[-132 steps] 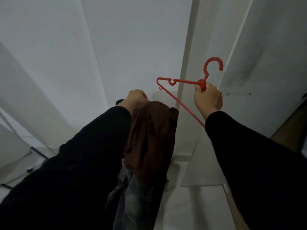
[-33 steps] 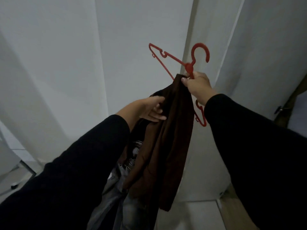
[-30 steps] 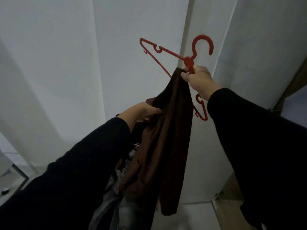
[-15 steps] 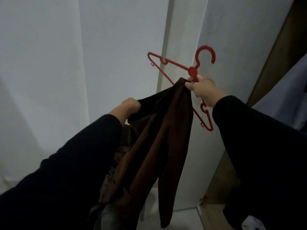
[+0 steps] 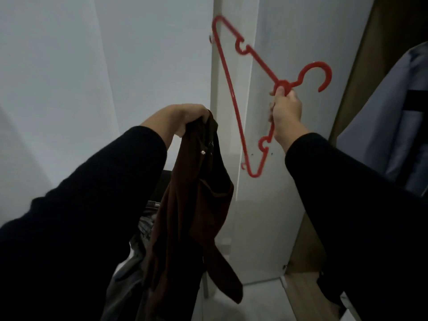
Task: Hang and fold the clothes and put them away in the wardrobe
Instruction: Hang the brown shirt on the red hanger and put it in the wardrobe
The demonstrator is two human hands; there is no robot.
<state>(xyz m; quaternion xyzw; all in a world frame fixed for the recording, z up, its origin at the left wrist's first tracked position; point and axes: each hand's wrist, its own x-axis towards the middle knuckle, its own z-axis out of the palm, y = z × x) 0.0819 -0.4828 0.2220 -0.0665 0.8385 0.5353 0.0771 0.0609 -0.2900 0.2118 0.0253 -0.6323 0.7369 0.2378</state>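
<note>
Red plastic catches my eye first: the hanger (image 5: 234, 98) is up in my right hand (image 5: 286, 110), fingers curled round its neck just under the hook, the frame tilted so one shoulder points up and the other down beside my wrist. My left hand (image 5: 185, 118) grips the top of a brown garment (image 5: 196, 205), which hangs free, apart from the hanger. Grey clothing (image 5: 139, 237) hangs below my left sleeve. Behind stands a white wardrobe panel (image 5: 273, 42); at the right edge a pale garment (image 5: 389, 126) hangs in the wardrobe.
</note>
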